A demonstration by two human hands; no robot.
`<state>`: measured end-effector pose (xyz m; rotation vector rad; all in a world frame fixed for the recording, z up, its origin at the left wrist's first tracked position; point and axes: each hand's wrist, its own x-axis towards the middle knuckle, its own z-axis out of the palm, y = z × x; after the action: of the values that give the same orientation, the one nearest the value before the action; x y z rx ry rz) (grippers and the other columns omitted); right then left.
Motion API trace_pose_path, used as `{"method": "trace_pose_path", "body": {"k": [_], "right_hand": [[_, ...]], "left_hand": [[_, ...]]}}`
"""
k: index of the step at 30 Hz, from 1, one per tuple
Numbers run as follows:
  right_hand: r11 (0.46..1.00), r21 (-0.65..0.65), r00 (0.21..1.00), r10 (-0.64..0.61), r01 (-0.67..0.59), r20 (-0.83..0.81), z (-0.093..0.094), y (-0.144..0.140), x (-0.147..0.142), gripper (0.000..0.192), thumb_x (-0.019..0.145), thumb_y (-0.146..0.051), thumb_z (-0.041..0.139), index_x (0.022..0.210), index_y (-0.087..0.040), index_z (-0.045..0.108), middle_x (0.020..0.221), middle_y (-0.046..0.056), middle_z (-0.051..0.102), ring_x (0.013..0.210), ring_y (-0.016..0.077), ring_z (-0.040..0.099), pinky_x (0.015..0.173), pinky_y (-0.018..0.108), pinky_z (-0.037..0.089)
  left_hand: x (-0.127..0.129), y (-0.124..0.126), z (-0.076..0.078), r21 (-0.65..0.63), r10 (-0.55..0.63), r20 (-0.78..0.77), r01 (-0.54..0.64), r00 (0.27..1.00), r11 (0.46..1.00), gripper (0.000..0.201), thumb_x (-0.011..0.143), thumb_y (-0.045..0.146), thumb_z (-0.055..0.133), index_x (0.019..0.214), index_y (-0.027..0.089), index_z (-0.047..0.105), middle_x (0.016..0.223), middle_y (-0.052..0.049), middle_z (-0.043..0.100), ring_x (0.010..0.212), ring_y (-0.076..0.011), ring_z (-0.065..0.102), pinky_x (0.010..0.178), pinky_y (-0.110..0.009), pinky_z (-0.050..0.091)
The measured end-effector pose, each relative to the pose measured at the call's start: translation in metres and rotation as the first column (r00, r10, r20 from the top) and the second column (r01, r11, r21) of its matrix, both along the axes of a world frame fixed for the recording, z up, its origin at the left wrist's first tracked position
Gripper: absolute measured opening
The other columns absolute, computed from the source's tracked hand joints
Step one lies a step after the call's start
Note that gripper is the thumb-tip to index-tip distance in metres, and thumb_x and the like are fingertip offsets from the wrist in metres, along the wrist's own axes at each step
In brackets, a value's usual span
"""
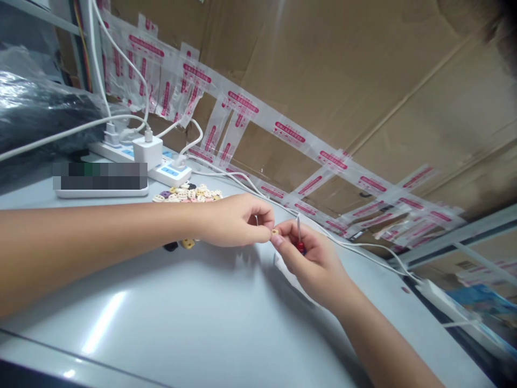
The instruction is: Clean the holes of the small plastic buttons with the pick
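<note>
My right hand [313, 256] pinches a small yellowish piece with a dark hole [275, 231] between thumb and forefinger. The same hand also holds a small screwdriver [299, 246], red at the handle, its thin metal shaft pointing up. My left hand [242, 220] is closed in a pinch, its fingertips right beside the yellowish piece; whatever lies between them is too small or hidden to name. Behind and below my left wrist lies a pile of small cream, yellow, pink, purple and black pieces [202, 192], partly covered by the forearm.
A power strip [172, 173] with a white plug adapter [147, 152] and cables stands at the back left, near a white-edged device [103, 191]. Something white and flat [293, 277] lies under my right hand. A taped cardboard wall [307, 70] closes off the table's back.
</note>
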<state>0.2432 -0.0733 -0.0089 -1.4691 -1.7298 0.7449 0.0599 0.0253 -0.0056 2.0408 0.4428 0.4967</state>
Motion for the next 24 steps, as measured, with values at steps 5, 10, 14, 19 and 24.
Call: {"method": "trace_pose_path", "body": {"k": [5,10,14,19,24], "right_hand": [[0.999,0.049,0.993,-0.001,-0.005,0.116,0.0008,-0.0019,-0.004,0.028,0.096,-0.044,0.056,0.08,-0.02,0.056,0.061,-0.005,0.038,0.055,0.0113,0.032,0.051,0.027,0.026],[0.997,0.072,0.971,0.003,-0.021,0.237,-0.0007,-0.0035,-0.0049,0.028,0.098,-0.041,0.052,0.079,-0.02,0.056,0.061,-0.005,0.039,0.056,0.012,0.033,0.052,0.027,0.028],[0.997,0.082,0.962,-0.025,0.002,0.272,-0.0034,-0.0035,-0.0059,0.028,0.098,-0.04,0.051,0.079,-0.02,0.057,0.06,-0.005,0.039,0.056,0.0118,0.033,0.052,0.027,0.027],[0.996,0.015,0.995,-0.084,0.084,0.054,-0.0038,-0.0004,-0.0063,0.027,0.093,-0.044,0.059,0.081,-0.02,0.061,0.058,-0.006,0.037,0.051,0.0099,0.031,0.048,0.026,0.025],[0.978,-0.19,0.941,-0.145,0.089,-0.306,0.0015,0.0021,-0.0077,0.036,0.08,-0.053,0.073,0.082,-0.021,0.059,0.051,-0.011,0.028,0.041,0.0057,0.019,0.039,0.022,0.015]], "left_hand": [[-0.0017,-0.0024,0.002,0.13,0.032,-0.051,-0.026,0.998,0.991,0.01,0.076,0.029,0.059,0.079,0.02,0.058,0.067,0.004,0.055,0.059,-0.0114,0.048,0.052,-0.024,0.036],[-0.0002,-0.0056,0.0003,0.22,0.074,-0.053,-0.061,0.996,0.974,0.007,0.073,0.027,0.057,0.072,0.02,0.056,0.063,0.004,0.053,0.059,-0.0117,0.046,0.052,-0.025,0.035],[0.0013,-0.0072,-0.001,0.253,0.079,-0.038,-0.067,0.996,0.965,0.007,0.073,0.026,0.056,0.071,0.02,0.056,0.062,0.004,0.053,0.059,-0.0119,0.045,0.053,-0.026,0.035],[0.0015,-0.0059,-0.0021,0.229,0.103,0.023,-0.105,0.994,0.968,0.009,0.072,0.024,0.06,0.08,0.019,0.059,0.076,0.002,0.063,0.065,-0.0125,0.054,0.057,-0.025,0.041],[0.0025,-0.0031,-0.0048,-0.021,0.098,0.069,-0.097,0.993,0.995,0.016,0.076,0.028,0.066,0.086,0.02,0.058,0.08,0.003,0.063,0.061,-0.01,0.054,0.055,-0.023,0.041]]}}
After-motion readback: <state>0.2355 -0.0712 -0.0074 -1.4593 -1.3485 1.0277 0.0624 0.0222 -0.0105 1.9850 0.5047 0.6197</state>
